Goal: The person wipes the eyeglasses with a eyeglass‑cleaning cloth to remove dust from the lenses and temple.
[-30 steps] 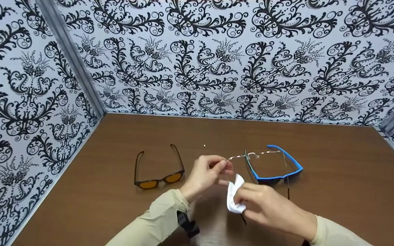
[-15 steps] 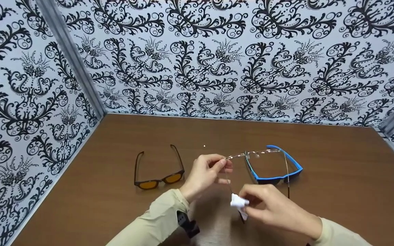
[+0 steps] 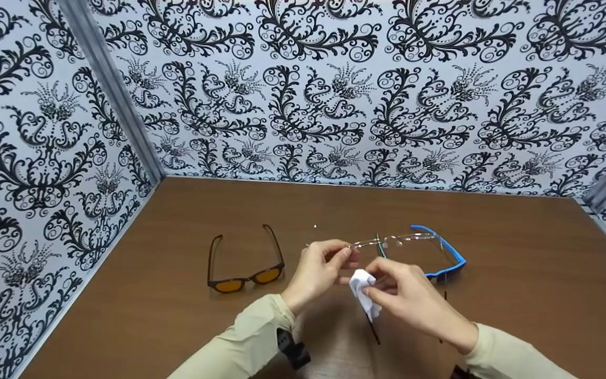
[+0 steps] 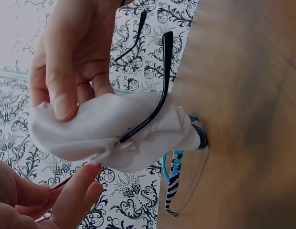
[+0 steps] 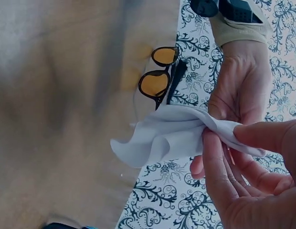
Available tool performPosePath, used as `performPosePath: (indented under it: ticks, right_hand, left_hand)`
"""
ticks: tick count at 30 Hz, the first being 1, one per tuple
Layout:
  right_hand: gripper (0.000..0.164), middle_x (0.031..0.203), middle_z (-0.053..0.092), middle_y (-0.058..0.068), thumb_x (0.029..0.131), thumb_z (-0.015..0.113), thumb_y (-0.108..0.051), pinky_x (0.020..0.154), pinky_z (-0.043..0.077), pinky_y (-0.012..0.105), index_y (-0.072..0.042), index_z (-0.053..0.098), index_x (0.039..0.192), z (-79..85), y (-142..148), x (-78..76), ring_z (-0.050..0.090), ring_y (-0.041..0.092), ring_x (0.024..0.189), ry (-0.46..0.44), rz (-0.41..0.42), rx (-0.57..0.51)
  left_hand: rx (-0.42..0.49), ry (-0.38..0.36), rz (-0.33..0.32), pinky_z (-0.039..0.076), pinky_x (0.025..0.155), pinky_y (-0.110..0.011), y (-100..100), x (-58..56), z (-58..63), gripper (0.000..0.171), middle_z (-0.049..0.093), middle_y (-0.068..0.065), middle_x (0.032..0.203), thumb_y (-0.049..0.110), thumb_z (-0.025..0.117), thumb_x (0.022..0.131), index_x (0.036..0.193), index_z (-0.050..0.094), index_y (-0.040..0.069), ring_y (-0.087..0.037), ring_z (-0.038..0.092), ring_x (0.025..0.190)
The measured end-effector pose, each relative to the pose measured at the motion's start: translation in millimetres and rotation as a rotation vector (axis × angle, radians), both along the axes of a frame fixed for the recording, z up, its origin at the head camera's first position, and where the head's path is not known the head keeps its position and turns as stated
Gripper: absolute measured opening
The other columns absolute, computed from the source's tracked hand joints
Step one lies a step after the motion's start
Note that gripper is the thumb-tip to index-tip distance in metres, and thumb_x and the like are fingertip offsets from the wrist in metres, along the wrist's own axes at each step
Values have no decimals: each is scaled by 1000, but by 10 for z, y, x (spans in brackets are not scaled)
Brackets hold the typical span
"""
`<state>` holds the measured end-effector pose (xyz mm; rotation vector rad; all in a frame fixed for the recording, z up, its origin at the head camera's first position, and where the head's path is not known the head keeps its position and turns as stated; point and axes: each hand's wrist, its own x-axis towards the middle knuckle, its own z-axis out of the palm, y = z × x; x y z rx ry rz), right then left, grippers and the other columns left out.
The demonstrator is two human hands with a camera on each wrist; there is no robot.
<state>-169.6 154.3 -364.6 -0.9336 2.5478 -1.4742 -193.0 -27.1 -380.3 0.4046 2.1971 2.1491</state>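
My left hand pinches a pair of thin, clear-fronted eyeglasses near one end of the front, above the table. My right hand holds a white cloth between thumb and fingers, folded against the near temple. That temple's black tip sticks out below the cloth in the head view. In the left wrist view the dark temple runs out across the cloth. The cloth hides the middle of the temple, and the left fingertips cover the hinge.
Black glasses with orange lenses lie at left on the brown table. Blue-framed glasses lie at right, partly behind the right hand; one temple has zebra stripes. A tiny white speck lies farther back. Patterned walls surround the table.
The right hand with the cloth slid down the temple toward its tip, then came back up closer to the left hand. The left hand keeps its grip on the eyeglasses, nearly still.
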Motion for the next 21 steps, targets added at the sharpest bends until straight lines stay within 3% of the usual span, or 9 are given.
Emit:
performPosePath:
  ticks: [9, 16, 21]
  right_hand:
    - [9, 93, 67, 9, 86, 69, 0, 68, 57, 28, -1, 65, 94, 104, -95, -115, 70, 19, 81, 51, -56, -25]
    - [17, 93, 67, 11, 80, 70, 10, 71, 57, 28, 0, 67, 93, 121, -191, -127, 70, 20, 80, 124, -192, -119]
    - [17, 91, 68, 9, 80, 69, 11, 72, 57, 29, -1, 66, 92, 128, -222, -141, 70, 19, 81, 171, -206, -139]
  left_hand:
    - [-138, 91, 67, 54, 54, -24, -8, -14, -4, 16, 68, -7, 84, 2, 57, 96, 99, 72, -1, -9, 61, 63]
    - [-93, 37, 59, 56, 56, -27, -5, -7, 19, 17, 69, -11, 85, -2, 55, 95, 103, 70, -4, -12, 64, 63]
    - [-57, 11, 38, 57, 58, -29, -16, -7, 58, 19, 68, -14, 87, -3, 52, 97, 106, 69, -5, -17, 66, 66]
